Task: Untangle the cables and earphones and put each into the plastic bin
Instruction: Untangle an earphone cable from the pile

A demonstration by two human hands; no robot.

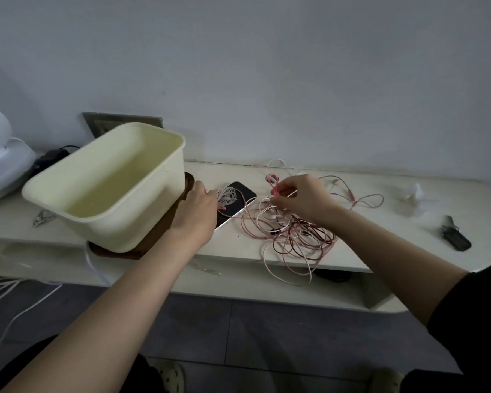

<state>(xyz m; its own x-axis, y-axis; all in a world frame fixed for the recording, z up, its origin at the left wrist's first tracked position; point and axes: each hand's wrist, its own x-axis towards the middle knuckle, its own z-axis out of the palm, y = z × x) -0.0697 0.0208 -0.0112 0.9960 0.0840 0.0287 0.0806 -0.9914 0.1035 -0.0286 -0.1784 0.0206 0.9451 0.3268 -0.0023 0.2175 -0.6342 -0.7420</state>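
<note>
stretched up from the bottom edge, the left hand [199, 207] grips a small coiled bundle [228, 196] beside the plastic bin [119, 222] at centre left, and the right hand [302, 198] pinches a pink strand [275, 190] over the central tangle [292, 236]: light, limp, snag-prone cords, probably best held near a plug.

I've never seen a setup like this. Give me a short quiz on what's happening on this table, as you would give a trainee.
1. True or false: the plastic bin already holds a cable.
2. What lies beneath the coiled cable gripped by the left hand? A phone, B book, C plate.
3. Fill in: the right hand pinches a ___ above the tangle.

Key: 1 false; 2 A; 3 pink cable.
</note>
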